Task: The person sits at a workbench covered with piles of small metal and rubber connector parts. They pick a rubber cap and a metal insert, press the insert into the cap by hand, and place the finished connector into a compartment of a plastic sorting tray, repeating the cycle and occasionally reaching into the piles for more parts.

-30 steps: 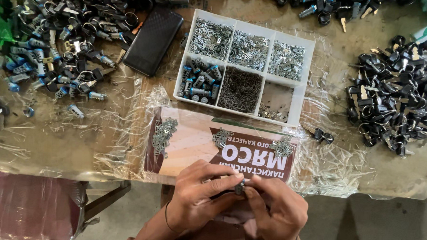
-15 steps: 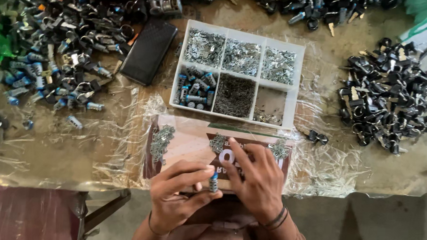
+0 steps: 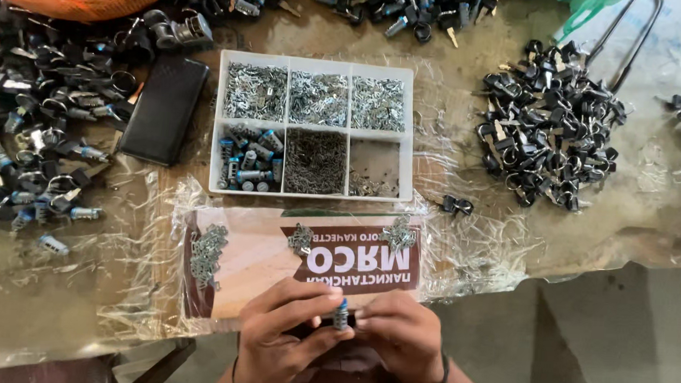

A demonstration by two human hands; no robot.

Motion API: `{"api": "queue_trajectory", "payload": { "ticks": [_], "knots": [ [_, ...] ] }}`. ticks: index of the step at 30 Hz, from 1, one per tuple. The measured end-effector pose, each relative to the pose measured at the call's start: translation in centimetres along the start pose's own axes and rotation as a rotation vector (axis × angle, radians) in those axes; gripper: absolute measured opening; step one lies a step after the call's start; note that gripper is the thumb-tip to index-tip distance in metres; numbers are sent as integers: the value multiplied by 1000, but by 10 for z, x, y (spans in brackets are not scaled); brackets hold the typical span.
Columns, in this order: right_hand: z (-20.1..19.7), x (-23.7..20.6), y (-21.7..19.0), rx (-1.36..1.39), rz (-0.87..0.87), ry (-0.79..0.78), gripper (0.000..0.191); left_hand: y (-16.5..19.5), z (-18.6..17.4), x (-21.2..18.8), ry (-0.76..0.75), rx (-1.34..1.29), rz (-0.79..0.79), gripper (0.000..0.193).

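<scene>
Both hands, left hand (image 3: 284, 338) and right hand (image 3: 399, 336), pinch one small lock cylinder (image 3: 340, 316) together at the table's near edge, over the printed card (image 3: 261, 265). Best keep cylinder upright, grip steady, fingertips clear of the blue end.

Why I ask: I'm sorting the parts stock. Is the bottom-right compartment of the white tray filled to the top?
No: the white tray shows mostly bare floor in its bottom-right compartment, with a thin scatter of small metal bits.

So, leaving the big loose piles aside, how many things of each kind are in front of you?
Compartment tray: 1
Flat black case: 1
Small metal heaps on the printed card: 3
Small cylinder between left hand and right hand: 1
Total: 6
</scene>
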State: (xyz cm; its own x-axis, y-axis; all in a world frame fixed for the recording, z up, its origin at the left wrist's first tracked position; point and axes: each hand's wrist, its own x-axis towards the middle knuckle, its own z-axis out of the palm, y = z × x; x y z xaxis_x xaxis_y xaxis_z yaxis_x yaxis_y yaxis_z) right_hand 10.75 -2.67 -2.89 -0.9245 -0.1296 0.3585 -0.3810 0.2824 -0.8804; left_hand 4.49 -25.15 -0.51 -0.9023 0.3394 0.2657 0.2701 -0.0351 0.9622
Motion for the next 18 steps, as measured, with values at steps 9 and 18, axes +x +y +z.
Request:
{"api": "queue_trajectory", "payload": {
  "ticks": [9,18],
  "knots": [
    [21,24,-40,-185,-2,374,26,5,0,7,-52,-6,3,44],
    [23,35,-46,-183,4,279,31,4,1,2,-29,-20,7,43]
  ]
}}
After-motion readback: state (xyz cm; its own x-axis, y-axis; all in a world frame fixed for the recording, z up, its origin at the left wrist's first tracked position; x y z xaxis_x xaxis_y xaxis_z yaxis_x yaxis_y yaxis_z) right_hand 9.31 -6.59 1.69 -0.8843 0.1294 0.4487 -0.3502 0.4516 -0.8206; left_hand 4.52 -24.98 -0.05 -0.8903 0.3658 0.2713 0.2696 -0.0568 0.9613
